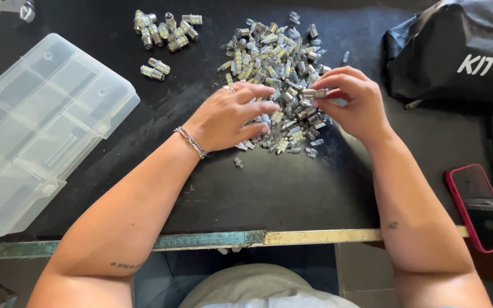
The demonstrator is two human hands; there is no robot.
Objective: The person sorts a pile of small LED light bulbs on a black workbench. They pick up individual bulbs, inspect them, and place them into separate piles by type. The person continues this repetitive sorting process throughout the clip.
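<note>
Right hand (354, 102) pinches one small silver bulb (314, 92) above the loose heap of small silver-and-yellow bulbs (278, 74); left hand (229, 117) rests open on the heap. Risk: sweeping fingers could roll bulbs off the black surface (258, 188).

Heaped small silver-yellow bulbs (278, 85), mid-table

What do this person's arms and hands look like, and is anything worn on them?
Both arms are bare, without sleeves or gloves. The left hand has a ring on one finger and a thin beaded bracelet at the wrist. Each forearm bears a small dark tattoo. The right hand wears nothing.
</note>
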